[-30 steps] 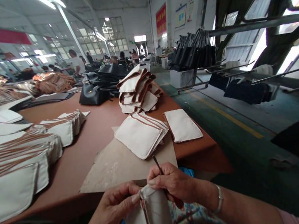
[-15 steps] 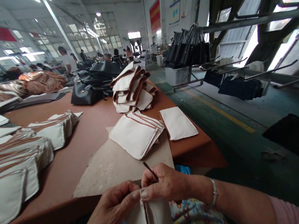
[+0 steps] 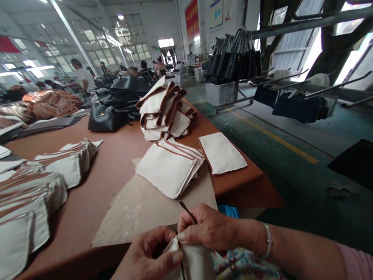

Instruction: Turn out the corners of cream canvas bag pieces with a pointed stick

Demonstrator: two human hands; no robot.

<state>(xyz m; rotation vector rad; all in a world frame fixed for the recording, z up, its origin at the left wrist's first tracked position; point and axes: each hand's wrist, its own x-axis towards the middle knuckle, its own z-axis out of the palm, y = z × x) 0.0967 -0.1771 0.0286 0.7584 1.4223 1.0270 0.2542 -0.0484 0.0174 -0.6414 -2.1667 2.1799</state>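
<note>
A cream pouch (image 3: 200, 273) with a dark brown strip along its opening lies over my lap, its upper end between my hands. My left hand (image 3: 150, 256) pinches the pouch's left edge near the top corner, thumb laid along the opening. My right hand (image 3: 206, 227) is closed at the same corner, fingertips pressed on the fabric. A thin dark rod-like tool (image 3: 188, 212) sticks out of my right fist; its other end is hidden. Just beyond my hands, a small stack of cream pouches (image 3: 166, 169) with brown edges rests on a tan board (image 3: 125, 220).
A single cream pouch (image 3: 222, 154) lies on the brown tabletop (image 3: 109, 166). Behind the stack is a heap of folded pouches (image 3: 166, 111), beside black bags (image 3: 107, 119). Rows of pouches (image 3: 4, 206) fill the left side. A metal rack with dark bags (image 3: 235, 63) stands on the right.
My left thumb has shifted from the corner down along the opening, and the pouch's left edge is now spread further open. My right hand has hardly moved.
</note>
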